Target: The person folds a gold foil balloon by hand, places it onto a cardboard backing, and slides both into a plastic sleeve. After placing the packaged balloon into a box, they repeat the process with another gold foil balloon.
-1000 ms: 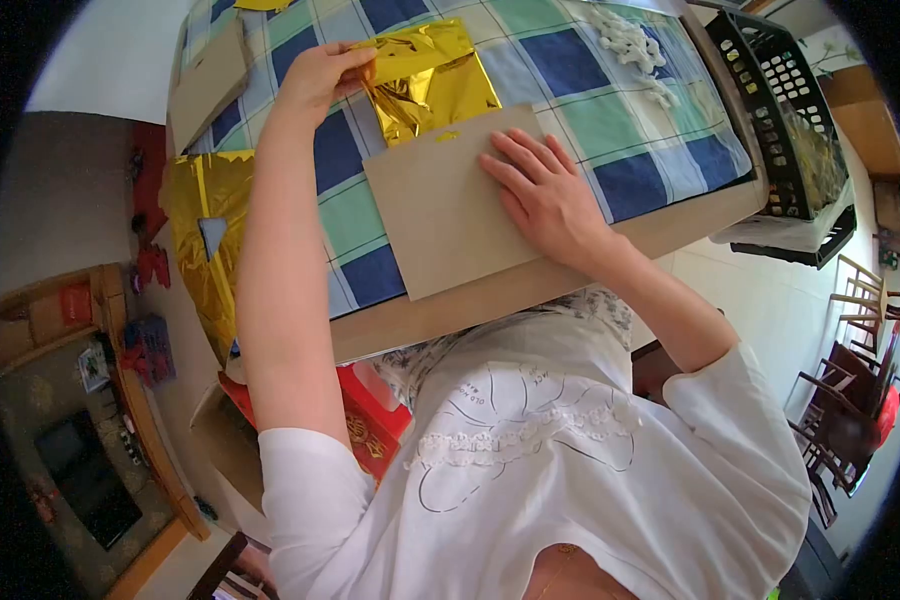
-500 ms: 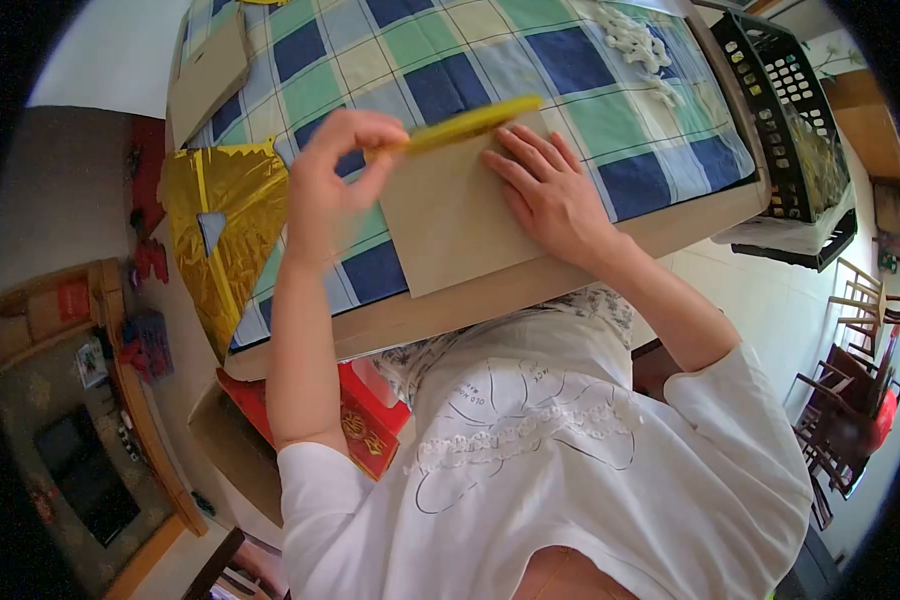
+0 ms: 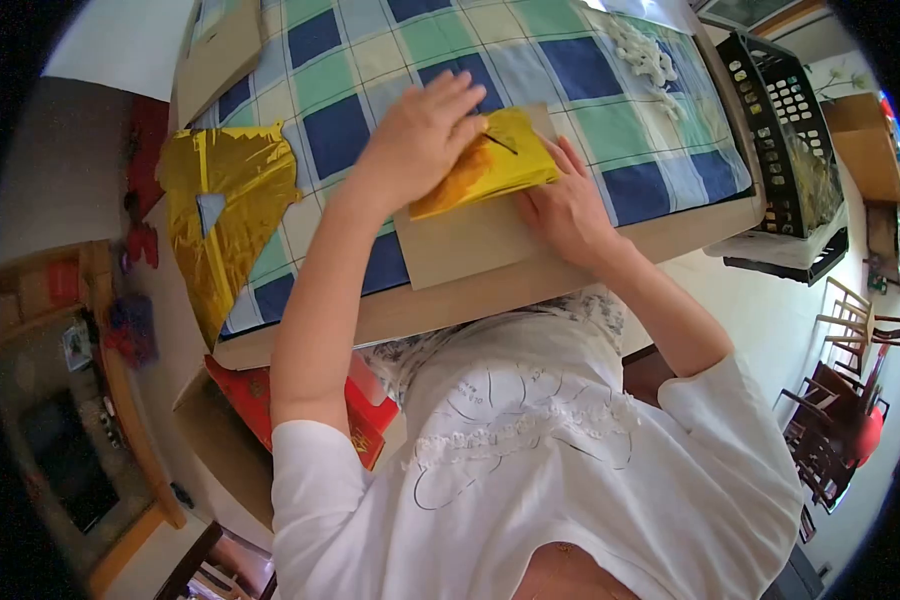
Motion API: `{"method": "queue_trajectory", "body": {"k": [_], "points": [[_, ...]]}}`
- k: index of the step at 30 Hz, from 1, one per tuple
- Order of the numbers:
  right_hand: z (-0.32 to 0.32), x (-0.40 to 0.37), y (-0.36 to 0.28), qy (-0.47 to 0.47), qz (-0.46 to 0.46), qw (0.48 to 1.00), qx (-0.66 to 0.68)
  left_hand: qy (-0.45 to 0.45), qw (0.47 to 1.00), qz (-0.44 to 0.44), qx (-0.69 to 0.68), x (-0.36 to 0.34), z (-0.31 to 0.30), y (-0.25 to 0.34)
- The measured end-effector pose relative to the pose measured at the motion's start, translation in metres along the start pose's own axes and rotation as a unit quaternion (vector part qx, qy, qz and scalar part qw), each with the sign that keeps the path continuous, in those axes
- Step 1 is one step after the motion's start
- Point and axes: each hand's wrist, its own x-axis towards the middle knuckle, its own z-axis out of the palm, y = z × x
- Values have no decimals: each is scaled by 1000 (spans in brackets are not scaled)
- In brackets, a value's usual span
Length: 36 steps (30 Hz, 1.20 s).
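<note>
A shiny yellow folded sheet point(image 3: 485, 165) with an orange patch and a dark line lies tilted over a beige board point(image 3: 460, 245) at the table's near edge. My left hand point(image 3: 420, 135) is at the sheet's left end, fingers stretched out and thumb touching its top edge. At the other end, my right hand point(image 3: 573, 208) rests on the board with its fingers extended. The sheet's right end covers part of those fingers, so whether they press on it is hidden.
A checked cloth point(image 3: 380, 65) covers the table. On it lie a gold foil piece point(image 3: 245, 190) with a hole at left, another board point(image 3: 220, 60) at far left, and white crumpled material point(image 3: 645, 55) at far right. A black crate point(image 3: 785, 120) stands beyond the right edge.
The yellow sheet, seen edge-on in my left hand before, has turned to show its broad face over the board. My left hand has shifted right and its pinch has opened.
</note>
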Motion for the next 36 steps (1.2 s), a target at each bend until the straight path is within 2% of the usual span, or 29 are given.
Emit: {"method": "queue_trajectory", "body": {"k": [4, 8, 11, 14, 17, 20, 21, 27, 29, 32, 35, 36], "points": [[-3, -2, -1, 1, 11, 999, 43, -68, 997, -22, 36, -17, 17, 8], [-9, 1, -7, 7, 20, 998, 64, -17, 997, -12, 72, -32, 28, 18], [-6, 0, -3, -5, 16, 998, 55, -8, 997, -11, 77, -35, 35, 17], [-18, 3, 2, -6, 2, 993, 116, -30, 994, -16, 106, -37, 35, 19], [-19, -2, 26, 52, 150, 954, 253, -36, 992, -22, 118, -38, 37, 20], [-24, 12, 40, 80, 105, 985, 110, -38, 992, -25, 119, -38, 38, 20], [-22, 16, 44, 78, 49, 994, 52, -39, 992, -24, 119, -37, 39, 20], [-24, 32, 40, 63, 52, 996, 33, -50, 991, -27, 125, -38, 38, 22], [-19, 39, 23, 46, 20, 999, 22, -52, 990, -24, 127, -38, 37, 23], [-15, 36, 13, 27, -12, 1000, -7, -13, 995, -29, 95, -38, 37, 23], [-12, 32, 12, -1, -26, 999, -22, 107, 991, -41, -67, -43, 32, 6], [-12, 30, 14, -13, -27, 999, -24, 114, 991, -68, -23, -48, 30, 1]]}}
